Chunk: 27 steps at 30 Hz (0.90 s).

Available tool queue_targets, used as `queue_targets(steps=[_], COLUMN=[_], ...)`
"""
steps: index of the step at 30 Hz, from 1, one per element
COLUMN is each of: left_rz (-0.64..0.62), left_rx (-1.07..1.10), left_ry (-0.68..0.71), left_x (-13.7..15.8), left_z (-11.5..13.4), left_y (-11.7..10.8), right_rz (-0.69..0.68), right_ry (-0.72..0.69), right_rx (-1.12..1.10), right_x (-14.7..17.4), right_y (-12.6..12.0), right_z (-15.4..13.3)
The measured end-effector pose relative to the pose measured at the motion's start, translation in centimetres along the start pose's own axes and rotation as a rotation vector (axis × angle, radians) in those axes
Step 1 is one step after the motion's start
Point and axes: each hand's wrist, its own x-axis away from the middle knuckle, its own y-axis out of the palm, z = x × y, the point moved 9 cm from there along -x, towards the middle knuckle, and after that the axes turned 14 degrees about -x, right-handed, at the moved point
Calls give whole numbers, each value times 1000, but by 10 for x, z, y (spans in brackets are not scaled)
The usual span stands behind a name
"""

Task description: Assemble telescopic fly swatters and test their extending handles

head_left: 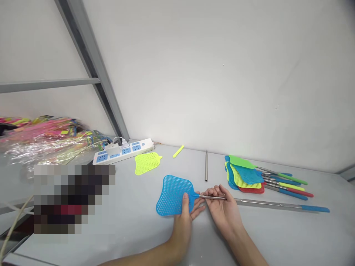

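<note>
The blue fly swatter [172,195] is held between our left fingers [185,203] and right fingers [213,193], its metal shaft [266,203] running off rightward past them to a blue handle [315,208]. Our left fingers are pinched together, thumb on top of the mesh, the others beneath near the neck. Our right fingers curl loosely about the shaft just beside that neck, thumb across it. Near, beyond our right fingers, a metal tube [206,168] lies on the surface [133,229]; to their right we have a pile of swatters [246,177]. Beyond our left fingers lie a yellow swatter head [146,164], a yellow stick [178,151] and a power strip [126,151].
</note>
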Motion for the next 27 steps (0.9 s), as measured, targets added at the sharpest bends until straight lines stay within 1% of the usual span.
queue_targets(steps=[3, 7, 12, 15, 20, 27], left_rz=[-4, 11, 73, 120, 182, 183], left_rx=[20, 31, 23, 25, -1, -7], left_ry=[-19, -27, -37, 1, 65, 71], left_x=[0, 0, -2, -5, -14, -17], left_z=[0, 1, 3, 11, 25, 28], left_y=[0, -2, -9, -16, -26, -25], right_rz=[21, 98, 146, 172, 159, 140], right_ry=[-1, -8, -18, -54, -128, -165], right_rx=[-6, -27, -39, -30, -53, -47], right_x=[2, 3, 3, 4, 2, -2], right_y=[1, -4, -9, -9, -5, -8], right_z=[-1, -3, -3, -9, -28, -42])
